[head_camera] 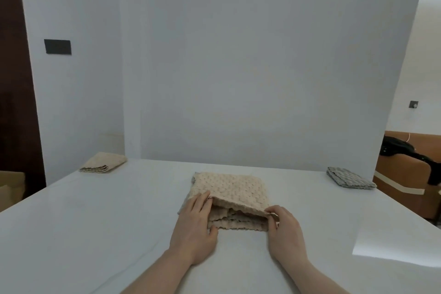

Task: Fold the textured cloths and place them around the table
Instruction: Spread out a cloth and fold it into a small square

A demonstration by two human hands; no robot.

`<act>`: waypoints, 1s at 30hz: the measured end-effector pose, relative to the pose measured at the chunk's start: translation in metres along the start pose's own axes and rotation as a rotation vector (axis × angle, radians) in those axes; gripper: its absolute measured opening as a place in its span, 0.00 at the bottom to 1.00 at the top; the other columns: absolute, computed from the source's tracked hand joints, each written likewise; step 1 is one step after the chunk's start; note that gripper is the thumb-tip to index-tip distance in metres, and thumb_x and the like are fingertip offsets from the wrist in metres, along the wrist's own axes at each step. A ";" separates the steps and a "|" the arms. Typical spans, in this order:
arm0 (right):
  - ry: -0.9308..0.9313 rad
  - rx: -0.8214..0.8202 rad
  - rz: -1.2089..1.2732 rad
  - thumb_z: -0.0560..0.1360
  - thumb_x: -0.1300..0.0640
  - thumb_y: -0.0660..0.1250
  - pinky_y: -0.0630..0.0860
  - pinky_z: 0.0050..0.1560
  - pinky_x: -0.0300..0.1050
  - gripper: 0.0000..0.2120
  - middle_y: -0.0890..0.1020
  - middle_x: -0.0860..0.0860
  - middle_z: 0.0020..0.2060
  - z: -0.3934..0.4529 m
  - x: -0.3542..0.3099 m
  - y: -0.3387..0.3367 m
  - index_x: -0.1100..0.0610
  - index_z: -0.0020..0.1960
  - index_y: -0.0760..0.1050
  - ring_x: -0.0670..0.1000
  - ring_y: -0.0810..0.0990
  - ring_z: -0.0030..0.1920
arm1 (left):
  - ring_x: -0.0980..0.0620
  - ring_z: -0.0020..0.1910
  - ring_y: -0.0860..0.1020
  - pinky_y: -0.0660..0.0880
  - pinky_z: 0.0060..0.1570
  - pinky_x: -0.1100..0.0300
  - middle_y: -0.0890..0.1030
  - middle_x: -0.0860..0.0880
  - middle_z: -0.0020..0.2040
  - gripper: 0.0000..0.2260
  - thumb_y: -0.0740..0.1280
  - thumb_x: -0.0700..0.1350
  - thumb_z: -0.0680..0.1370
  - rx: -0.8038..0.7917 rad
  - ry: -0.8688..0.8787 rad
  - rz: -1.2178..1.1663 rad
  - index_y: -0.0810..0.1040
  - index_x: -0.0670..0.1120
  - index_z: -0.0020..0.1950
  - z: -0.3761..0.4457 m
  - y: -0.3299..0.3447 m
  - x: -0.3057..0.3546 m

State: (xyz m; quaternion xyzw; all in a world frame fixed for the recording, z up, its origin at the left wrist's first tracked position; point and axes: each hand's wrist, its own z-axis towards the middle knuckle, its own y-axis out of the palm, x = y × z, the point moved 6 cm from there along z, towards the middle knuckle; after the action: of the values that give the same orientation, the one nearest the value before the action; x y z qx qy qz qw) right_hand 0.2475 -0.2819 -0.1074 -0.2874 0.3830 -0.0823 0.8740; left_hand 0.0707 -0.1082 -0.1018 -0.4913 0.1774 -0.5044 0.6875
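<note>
A beige textured cloth (230,194) lies folded near the middle of the white table (95,222), just in front of the person. Its surface is a raised, puffy weave of small bumps in rows, and the near edge shows several stacked layers with a greyish underside peeking out along the left side. The top layer is lifted slightly off the layers below at the near edge.

The left hand (194,224) rests on the cloth's near left corner, fingers fairly straight and close together, slipped under the raised top layer, thumb on the table beside the stack. The right hand (285,229) pinches the near right corner of the top layer between curled fingers and thumb.

A second beige folded cloth (103,162) sits at the far left corner of the table, and a grey folded cloth (350,178) of the same bumpy weave sits at the far right edge, both well apart from the hands.
</note>
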 end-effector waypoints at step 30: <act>0.068 0.055 0.242 0.79 0.49 0.69 0.73 0.43 0.40 0.05 0.84 0.41 0.42 -0.015 -0.097 -0.200 0.47 0.46 0.81 0.40 0.81 0.46 | 0.57 0.48 0.80 0.80 0.51 0.56 0.82 0.57 0.47 0.08 0.77 0.56 0.73 0.036 -0.110 -0.306 0.82 0.56 0.47 -0.014 -0.223 0.063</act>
State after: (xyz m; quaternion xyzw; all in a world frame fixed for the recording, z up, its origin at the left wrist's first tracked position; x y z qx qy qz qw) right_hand 0.1847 -0.4181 0.0579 -0.2120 0.4418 0.0034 0.8717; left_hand -0.0291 -0.1715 0.0983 -0.5272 0.0535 -0.5786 0.6200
